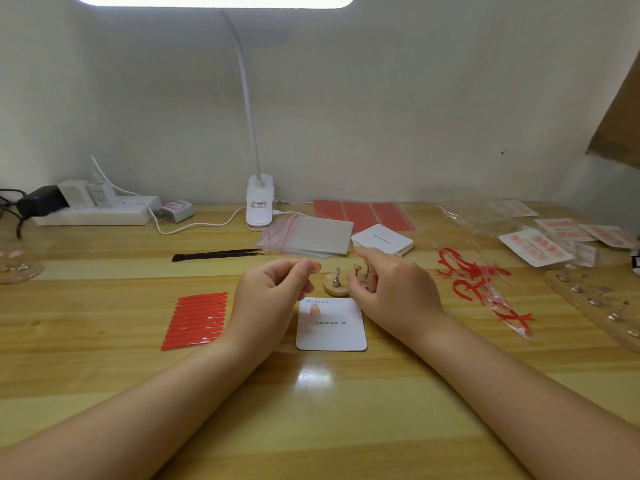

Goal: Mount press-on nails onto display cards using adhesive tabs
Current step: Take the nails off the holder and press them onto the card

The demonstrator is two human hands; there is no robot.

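A white display card printed "Handmade Nail" lies on the desk in front of me, with one pink press-on nail stuck near its top left. Just behind it, a round wooden base carries small metal nail stands. My left hand hovers left of the base, fingers curled and thumb pressed to forefinger; anything between them is too small to see. My right hand is at the right of the base, forefinger stretched out, thumb and other fingers pinching one metal stand. A red sheet of adhesive tabs lies to the left.
Behind the hands are black tweezers, clear bags, a stack of blank cards and red sheets. Peeled red liners, finished cards and a clear board of stands lie right. A clip lamp and power strip stand at the back.
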